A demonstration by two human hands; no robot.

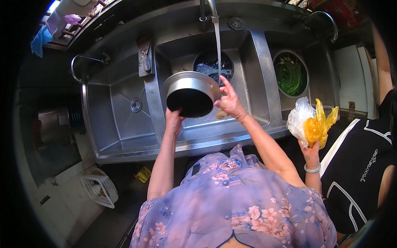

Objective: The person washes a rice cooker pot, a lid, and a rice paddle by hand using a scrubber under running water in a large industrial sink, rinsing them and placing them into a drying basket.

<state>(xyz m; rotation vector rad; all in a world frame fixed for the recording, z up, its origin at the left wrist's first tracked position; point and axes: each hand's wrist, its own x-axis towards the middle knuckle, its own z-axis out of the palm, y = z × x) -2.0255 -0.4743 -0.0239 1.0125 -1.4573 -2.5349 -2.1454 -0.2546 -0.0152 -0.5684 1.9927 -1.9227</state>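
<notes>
My left hand (pixel 174 121) grips the lower edge of a round metal pot (pixel 193 78), its thumb over the dark opening. The pot is tilted above the middle sink basin, with its black opening turned towards me. At the pot's right side is my right hand (pixel 232 104), its index finger stretched up near the water stream. A tan, fibrous-looking scrubber (pixel 222 113) is tucked under the right palm. Water (pixel 217 46) runs from the metal faucet (pixel 214 12) behind the pot. Below the stream, a dark round bowl (pixel 198 60) holds water and is partly hidden by the pot.
Green-stemmed vegetables (pixel 290 76) lie in a round metal bowl (pixel 307 73) in the right basin. Beside me, another person's hand (pixel 311 155) holds white and yellow plastic bags (pixel 313 127). A cleaver-like tool (pixel 145 59) rests on the left divider. A white plastic basket (pixel 107 195) stands lower left.
</notes>
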